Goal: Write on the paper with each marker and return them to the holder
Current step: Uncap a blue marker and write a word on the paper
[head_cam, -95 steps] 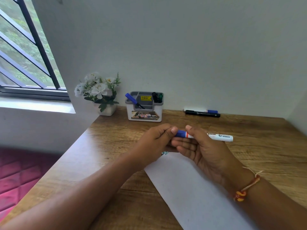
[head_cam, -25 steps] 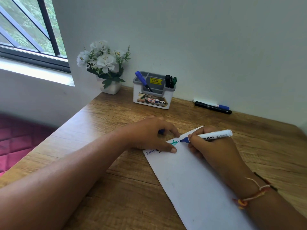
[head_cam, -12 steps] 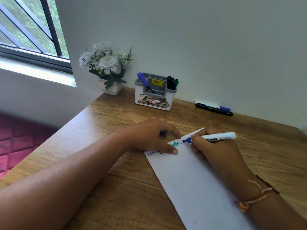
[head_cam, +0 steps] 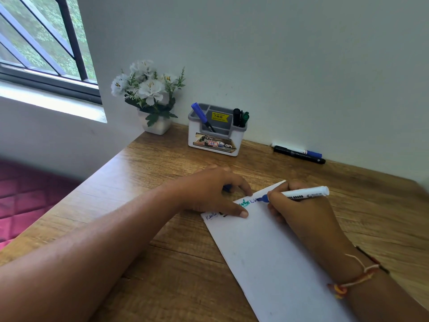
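While my left hand [head_cam: 210, 194] presses flat the thin, limp white paper sheet [head_cam: 274, 252], my right hand [head_cam: 299, 214] pinches the light, rigid white-barrelled blue marker [head_cam: 301, 194] near its tip.

The marker [head_cam: 304, 194] in the right hand [head_cam: 299, 214] bore black print reading "ITE BOARD", the start of the word hidden by the fingers. On the holder [head_cam: 217, 133], a yellow sticker [head_cam: 219, 116] showed "49.00" under a line too small to read. The picture label [head_cam: 214, 142] on the holder's front carried a small white tag with "42" and, further right, large white letters "OPE", the rest cut off at the edge. The paper [head_cam: 267, 247] had handwriting along its top edge: a blue word at the left looked like "Kavth", though unclear; the green and blue scribbles beside it could not be read.
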The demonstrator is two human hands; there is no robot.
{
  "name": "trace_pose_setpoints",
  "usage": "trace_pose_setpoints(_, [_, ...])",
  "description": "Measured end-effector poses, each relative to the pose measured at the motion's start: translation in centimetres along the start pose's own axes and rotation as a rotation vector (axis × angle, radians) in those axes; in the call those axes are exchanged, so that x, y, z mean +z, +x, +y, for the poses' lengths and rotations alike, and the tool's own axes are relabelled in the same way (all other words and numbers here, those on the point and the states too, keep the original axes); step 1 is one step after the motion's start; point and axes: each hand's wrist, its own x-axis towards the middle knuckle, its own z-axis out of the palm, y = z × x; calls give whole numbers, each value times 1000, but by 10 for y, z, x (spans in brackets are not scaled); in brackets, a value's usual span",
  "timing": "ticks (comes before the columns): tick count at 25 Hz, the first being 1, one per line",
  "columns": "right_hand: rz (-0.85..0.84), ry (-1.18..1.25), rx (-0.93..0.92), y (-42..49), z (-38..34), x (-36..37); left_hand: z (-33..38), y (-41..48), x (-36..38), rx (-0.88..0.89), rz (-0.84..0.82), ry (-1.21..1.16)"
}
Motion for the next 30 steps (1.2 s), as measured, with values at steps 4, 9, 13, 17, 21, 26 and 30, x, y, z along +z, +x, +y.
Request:
trace_pose_setpoints(4, [-5, 12, -1, -1, -1, -1, -1, 0, 0, 10, 14, 3])
trace_pose_setpoints(9, [-2, -7, 7, 0, 0, 0, -2, 1, 0, 10, 10, 7])
trace_pose_setpoints(13, [1, -23, -7, 1, 2, -1, -2, 1, 0, 9, 5, 6])
trace_pose_setpoints(17, [16, -3, 17, 3, 4, -1, -1, 1, 0, 6, 3, 6])
trace_pose_setpoints(21, [27, -31, -14, 3, 4, -1, -2, 2, 0, 12, 9, 6])
trace_pose_setpoints(26, [17, -22, 19, 5, 6, -1, -3, 1, 1, 12, 9, 9])
trace_pose_setpoints(30, [16, -17, 35, 6, 5, -1, -2, 2, 1, 6, 3, 2])
